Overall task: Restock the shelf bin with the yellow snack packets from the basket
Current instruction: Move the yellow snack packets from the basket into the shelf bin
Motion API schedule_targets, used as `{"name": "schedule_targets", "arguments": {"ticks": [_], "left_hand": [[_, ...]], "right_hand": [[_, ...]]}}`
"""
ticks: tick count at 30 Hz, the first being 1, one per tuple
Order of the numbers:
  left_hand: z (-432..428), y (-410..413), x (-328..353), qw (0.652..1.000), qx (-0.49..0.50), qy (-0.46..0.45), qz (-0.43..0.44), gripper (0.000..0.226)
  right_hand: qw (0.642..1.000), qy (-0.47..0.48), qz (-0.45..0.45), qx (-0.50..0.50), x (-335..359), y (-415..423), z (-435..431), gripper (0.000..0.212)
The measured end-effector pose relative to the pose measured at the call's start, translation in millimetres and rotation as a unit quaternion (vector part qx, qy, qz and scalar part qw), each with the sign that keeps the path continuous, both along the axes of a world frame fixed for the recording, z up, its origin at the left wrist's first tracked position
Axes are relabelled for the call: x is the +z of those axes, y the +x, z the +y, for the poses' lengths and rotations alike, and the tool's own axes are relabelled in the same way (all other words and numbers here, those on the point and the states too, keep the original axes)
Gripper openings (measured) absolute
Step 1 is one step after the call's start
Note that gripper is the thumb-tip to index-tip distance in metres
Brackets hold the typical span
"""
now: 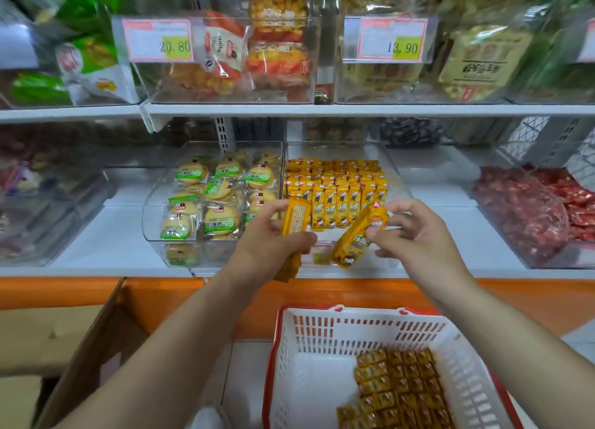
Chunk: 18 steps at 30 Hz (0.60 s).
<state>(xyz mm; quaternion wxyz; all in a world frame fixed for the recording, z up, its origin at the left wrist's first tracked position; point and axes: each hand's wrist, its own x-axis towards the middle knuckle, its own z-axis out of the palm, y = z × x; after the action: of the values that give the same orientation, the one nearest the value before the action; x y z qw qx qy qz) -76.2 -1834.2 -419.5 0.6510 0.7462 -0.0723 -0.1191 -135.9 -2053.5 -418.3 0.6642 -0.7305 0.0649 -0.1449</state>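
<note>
Left hand (273,235) and right hand (415,232) grip yellow packets (357,235) before bin (397,184)

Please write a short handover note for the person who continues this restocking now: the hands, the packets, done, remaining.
Left hand grips a bunch of yellow packets.
Right hand pinches a single packet, tilted, in front of the shelf bin.
Done: rows of packets stand in the bin.
Left: place the held ones at the front, then the remaining packets in the basket.
</note>
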Motion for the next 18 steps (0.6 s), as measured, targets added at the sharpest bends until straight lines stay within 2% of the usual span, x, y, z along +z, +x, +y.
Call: {"name": "schedule_targets", "arguments": {"ticks": [5, 10, 14, 18], "left_hand": [[25, 9, 5, 0.998, 0.027, 0.047, -0.022, 0.059], [41, 13, 1, 0.999, 0.038, 0.037, -0.011, 0.068], [48, 18, -4, 0.998, 0.061, 0.030, 0.008, 0.077], [49, 21, -8, 0.998, 0.054, 0.025, 0.020, 0.069]], "right_hand": [[0.990, -0.138, -0.027, -0.017, 1, 57, 6, 0.035], [0.968, -0.248, 0.012, -0.033, -22, 134, 17, 0.036], [0.954, -0.297, 0.041, -0.011, -39, 174, 23, 0.035], [0.950, -0.306, 0.059, -0.010, -56, 195, 31, 0.033]]}}
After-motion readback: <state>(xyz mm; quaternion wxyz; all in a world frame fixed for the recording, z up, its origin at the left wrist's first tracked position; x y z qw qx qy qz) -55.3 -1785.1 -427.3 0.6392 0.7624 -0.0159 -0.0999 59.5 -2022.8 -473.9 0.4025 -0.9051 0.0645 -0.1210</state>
